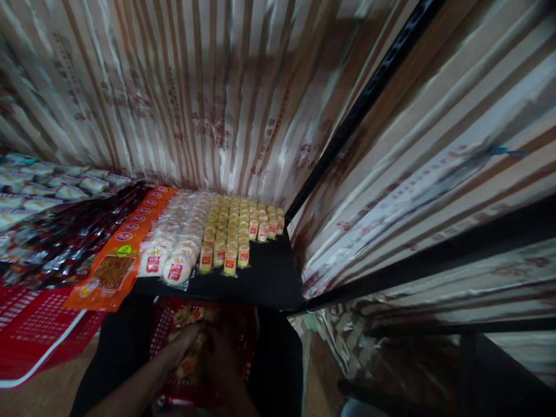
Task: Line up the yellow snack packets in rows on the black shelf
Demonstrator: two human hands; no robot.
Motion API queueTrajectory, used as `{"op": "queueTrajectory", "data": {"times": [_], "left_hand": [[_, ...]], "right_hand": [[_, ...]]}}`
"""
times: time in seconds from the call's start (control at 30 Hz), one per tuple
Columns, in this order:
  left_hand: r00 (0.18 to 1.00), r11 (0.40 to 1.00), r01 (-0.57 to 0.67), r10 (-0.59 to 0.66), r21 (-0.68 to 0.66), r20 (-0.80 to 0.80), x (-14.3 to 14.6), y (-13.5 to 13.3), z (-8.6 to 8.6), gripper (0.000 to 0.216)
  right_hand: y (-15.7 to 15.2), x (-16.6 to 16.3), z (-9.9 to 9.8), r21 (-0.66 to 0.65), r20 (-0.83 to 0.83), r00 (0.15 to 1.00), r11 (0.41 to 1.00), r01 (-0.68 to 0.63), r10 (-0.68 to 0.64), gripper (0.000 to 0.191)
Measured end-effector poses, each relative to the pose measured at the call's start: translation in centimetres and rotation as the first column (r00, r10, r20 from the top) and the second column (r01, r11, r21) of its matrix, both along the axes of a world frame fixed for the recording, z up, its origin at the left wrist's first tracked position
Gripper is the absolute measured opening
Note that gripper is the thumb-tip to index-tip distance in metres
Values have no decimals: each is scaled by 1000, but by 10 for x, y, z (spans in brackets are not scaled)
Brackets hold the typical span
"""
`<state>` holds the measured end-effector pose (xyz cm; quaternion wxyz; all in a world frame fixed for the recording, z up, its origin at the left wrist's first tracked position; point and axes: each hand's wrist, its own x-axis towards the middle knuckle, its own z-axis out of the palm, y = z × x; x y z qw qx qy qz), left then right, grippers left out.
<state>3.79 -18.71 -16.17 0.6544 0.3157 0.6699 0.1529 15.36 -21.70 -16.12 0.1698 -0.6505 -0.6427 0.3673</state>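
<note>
Both hands are low in a red plastic basket (254, 324) between my dark-clothed legs. Inside it are several small yellow snack packets (186, 368) with red labels. My left hand (187, 339) is closed around packets, its fingers pointing in toward the other hand. Close beside it, my right hand (220, 350) curls in from the other side, also closed on packets. Dim light hides most of the fingertips. Ahead of the basket, rows of matching yellow packets (230, 260) stand on a black shelf (273, 278).
Left of the yellow packets lie round white wrapped crackers (178, 266), an orange snack bag strip (125, 252), dark shiny packets (87, 237) and white packets (39, 188). Another red basket (39, 324) with a white handle is at left. Black frame bars (417, 255) and striped printed sheeting (208, 104) enclose the shelf.
</note>
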Motion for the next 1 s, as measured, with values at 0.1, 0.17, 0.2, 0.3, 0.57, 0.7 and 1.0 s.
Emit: {"op": "queueTrajectory", "data": {"times": [0.1, 0.17, 0.2, 0.3, 0.57, 0.7, 1.0], "left_hand": [[998, 993, -3, 10, -118, 64, -5, 1, 10, 31], [996, 992, 34, -23, -122, 86, -7, 3, 21, 30], [995, 993, 44, -34, -107, 88, -7, 4, 28, 30], [985, 995, 98, -93, -22, 148, -6, 10, 49, 40], [862, 961, 267, -269, 65, 430, -1, 27, 90, 69], [825, 913, 326, -401, 246, 397, 4, 25, 107, 60], [936, 847, 260, -340, 463, 96, 44, 35, 115, 46]], "right_hand": [[-1, 6, 16, 16, -81, 996, 999, -29, 30, 46], [-2, 12, 26, 8, -138, 989, 999, -44, 45, 42], [-2, 15, 31, 8, -159, 986, 999, -50, 51, 41], [0, 26, 46, 21, -208, 976, 998, -53, 56, 39], [10, 46, 81, 107, -274, 960, 990, 94, -61, 25], [13, 51, 90, 97, -331, 932, 977, 188, -146, 24], [26, 69, 100, 36, -537, 817, 963, 269, -208, 30]]}}
